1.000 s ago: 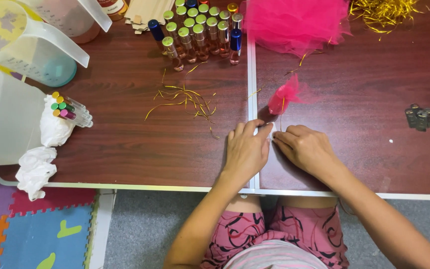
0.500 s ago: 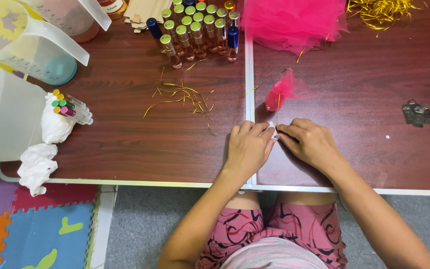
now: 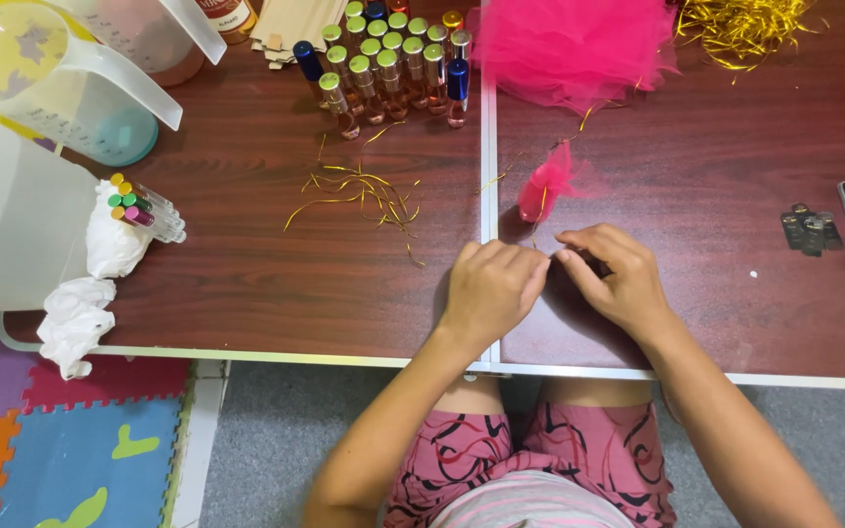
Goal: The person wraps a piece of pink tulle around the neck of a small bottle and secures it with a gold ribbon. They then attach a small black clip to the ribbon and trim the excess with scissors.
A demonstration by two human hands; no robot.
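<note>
We rest both forearms over the table [image 3: 246, 293] edge, knuckles up. Our left hand [image 3: 489, 291] and right hand [image 3: 610, 279] meet fingertip to fingertip, fingers curled together and pinched on a gold thread [image 3: 538, 223] running up to the pink tuft [image 3: 548, 182], which lies just beyond our hands, near the bottles [image 3: 393, 64].

Your single head-mounted view, looking steeply down, close over the brown table [image 3: 246, 284], your lap and the floor at bottom edge.
</note>
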